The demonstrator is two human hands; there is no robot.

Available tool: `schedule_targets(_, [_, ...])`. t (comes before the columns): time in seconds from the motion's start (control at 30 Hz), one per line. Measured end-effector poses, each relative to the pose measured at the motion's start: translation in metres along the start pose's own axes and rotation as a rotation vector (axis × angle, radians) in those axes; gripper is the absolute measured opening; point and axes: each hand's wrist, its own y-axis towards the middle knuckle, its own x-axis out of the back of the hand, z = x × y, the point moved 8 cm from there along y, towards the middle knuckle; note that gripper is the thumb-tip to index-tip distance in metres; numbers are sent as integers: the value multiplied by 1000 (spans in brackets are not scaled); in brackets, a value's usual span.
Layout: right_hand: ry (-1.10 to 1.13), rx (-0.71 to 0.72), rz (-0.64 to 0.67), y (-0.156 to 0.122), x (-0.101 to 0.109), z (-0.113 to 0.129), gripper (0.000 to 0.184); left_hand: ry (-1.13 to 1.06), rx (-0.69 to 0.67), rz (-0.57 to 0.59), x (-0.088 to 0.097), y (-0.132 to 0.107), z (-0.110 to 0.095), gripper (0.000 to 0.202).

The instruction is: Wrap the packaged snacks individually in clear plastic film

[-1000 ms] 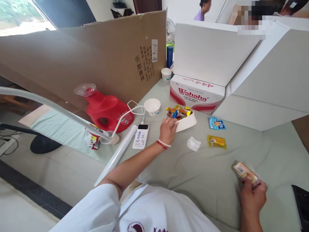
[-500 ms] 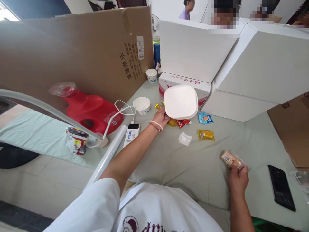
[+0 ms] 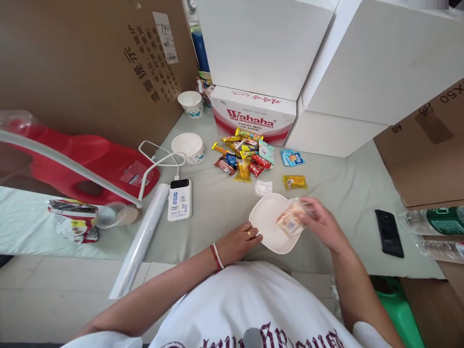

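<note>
My left hand grips the left rim of a white, rounded-square plate near the table's front edge. Over the plate, my right hand pinches a clear-wrapped snack packet, slightly smeared by motion. Its contents look pale brown. Just beyond the plate lie a crumpled white wrapper and a yellow snack packet. Farther back, a heap of wrapped snacks rests against the Wahaha box, with blue packets to its right.
White boxes and a Wahaha carton stand at the back. Leftward are paper bowls, a power bank, a plastic-film roll and a red jug. A phone and bottles lie on the right.
The plate, held up near the box before, is now low and close to my body in my left hand. My right hand has brought the snack packet leftward over it. The view has tilted down.
</note>
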Motion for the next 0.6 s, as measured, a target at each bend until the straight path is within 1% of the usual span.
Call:
schedule_targets(0.03, [-181,-13,115,5,-24,1,44,20,1,3,-2,1,-1,29])
schedule_targets(0.07, [-383,-14,193,9,-45,0,38,37,8,-15,1,1,-1,31])
schedule_targets(0.1, [-588,0,230,12,-61,-2,34,54,24,-50,7,0,1,34])
schedule_targets(0.13, [-777,23,237,14,-72,-3,32,76,53,-97,17,-2,5,35])
schedule_targets(0.17, [-932,53,214,14,-79,-2,32,102,100,-153,29,-4,13,35])
schedule_targets(0.2, [-1041,90,168,12,-82,0,32,136,169,-213,43,-6,25,34])
schedule_targets(0.23, [-1106,134,95,9,-81,5,32,180,261,-278,59,-9,41,31])
schedule_targets(0.3, [-1120,247,-73,-4,-74,20,32,278,530,-427,93,-20,84,27])
schedule_targets(0.33, [-1086,313,-111,-13,-72,28,33,324,682,-481,108,-26,108,29])
schedule_targets(0.37, [-1042,378,-92,-22,-74,33,35,350,806,-515,119,-30,131,32])
schedule_targets(0.4, [-1003,433,-20,-31,-80,36,36,363,907,-538,129,-33,152,36])
schedule_targets(0.43, [-981,467,84,-41,-89,36,38,373,988,-556,136,-35,172,41])
schedule_targets(0.5, [-1002,471,293,-58,-107,28,38,412,1092,-581,149,-36,206,56])
schedule_targets(0.53, [-1036,449,357,-64,-113,21,36,430,1132,-577,153,-36,221,63])
schedule_targets(0.57, [-1073,423,390,-69,-116,14,31,440,1171,-557,156,-37,235,65])
schedule_targets(0.6, [-1103,402,400,-72,-117,7,26,429,1210,-510,156,-38,250,60])
